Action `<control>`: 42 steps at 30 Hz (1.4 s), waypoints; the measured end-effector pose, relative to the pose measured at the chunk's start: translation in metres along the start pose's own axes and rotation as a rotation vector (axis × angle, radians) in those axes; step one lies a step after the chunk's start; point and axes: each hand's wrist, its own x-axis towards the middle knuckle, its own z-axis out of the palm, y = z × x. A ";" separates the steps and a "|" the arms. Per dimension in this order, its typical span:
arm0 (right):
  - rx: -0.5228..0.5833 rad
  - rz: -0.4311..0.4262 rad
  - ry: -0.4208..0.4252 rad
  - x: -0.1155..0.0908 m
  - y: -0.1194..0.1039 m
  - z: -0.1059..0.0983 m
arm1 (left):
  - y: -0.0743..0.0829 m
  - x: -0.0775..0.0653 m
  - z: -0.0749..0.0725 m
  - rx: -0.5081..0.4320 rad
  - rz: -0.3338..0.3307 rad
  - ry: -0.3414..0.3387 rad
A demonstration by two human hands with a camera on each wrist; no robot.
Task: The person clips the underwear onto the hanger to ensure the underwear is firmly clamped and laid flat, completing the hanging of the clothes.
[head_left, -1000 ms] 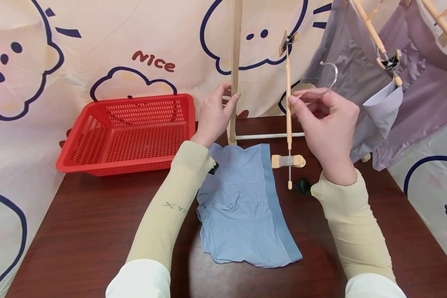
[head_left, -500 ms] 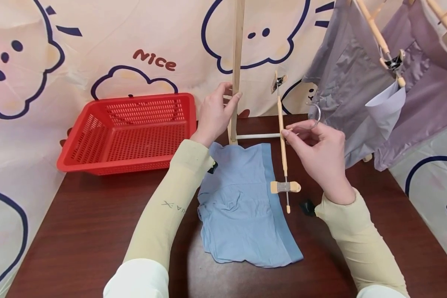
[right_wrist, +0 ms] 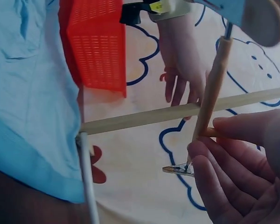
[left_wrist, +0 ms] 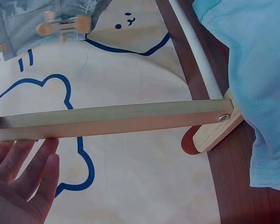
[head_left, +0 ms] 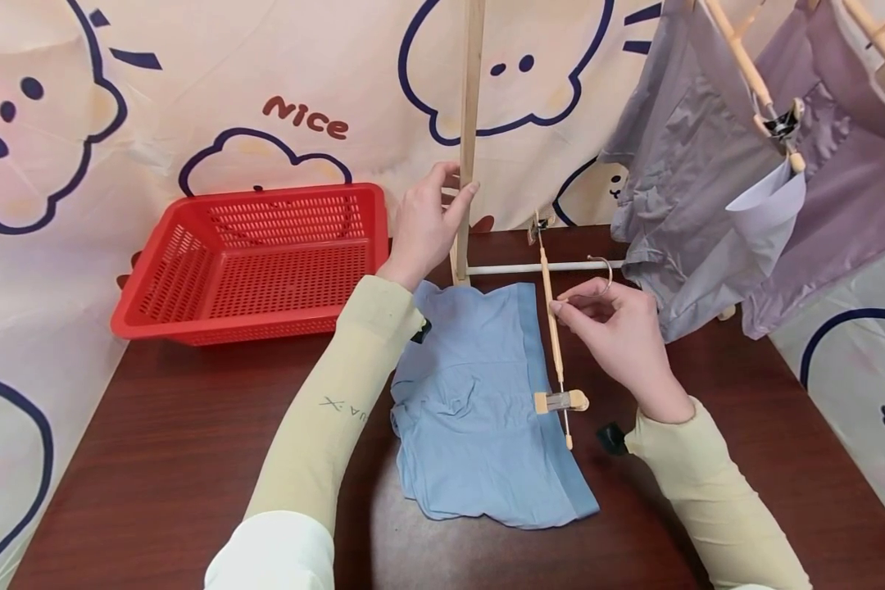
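Note:
My left hand (head_left: 428, 221) holds the upright wooden post (head_left: 468, 123) of a rack, thumb in front and fingers behind it. In the left wrist view its fingertips (left_wrist: 49, 147) lie along the post's lower side. My right hand (head_left: 619, 336) pinches a wooden clip hanger (head_left: 550, 311) near the base of its metal hook. The hanger points lengthwise away from me, with one clip (head_left: 560, 401) at its near end and another at the far end. Beneath and left of it, light-blue underpants (head_left: 472, 426) lie flat on the table, waistband to the right. The near clip overlaps the waistband in view.
A red perforated basket (head_left: 288, 287) stands at the back left of the brown table (head_left: 192, 483). Greyish-purple garments (head_left: 841, 188) hang from clip hangers at the right. A white rod (head_left: 516, 269) runs low from the post's foot. A printed cloth (head_left: 192, 65) covers the wall.
My right hand has lowered the clip hanger towards the table and slightly left, bringing its near clip beside the waistband. The left hand has stayed at the post, and the underpants have not moved.

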 end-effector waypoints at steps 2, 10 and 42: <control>-0.007 0.014 -0.023 -0.002 0.004 0.000 | 0.000 0.000 0.000 -0.004 -0.001 0.001; -0.017 0.060 -0.088 -0.009 0.017 -0.001 | -0.001 0.000 0.002 -0.010 0.003 0.005; -0.030 0.180 -0.295 -0.028 0.055 0.009 | 0.001 0.000 0.000 -0.020 0.000 0.010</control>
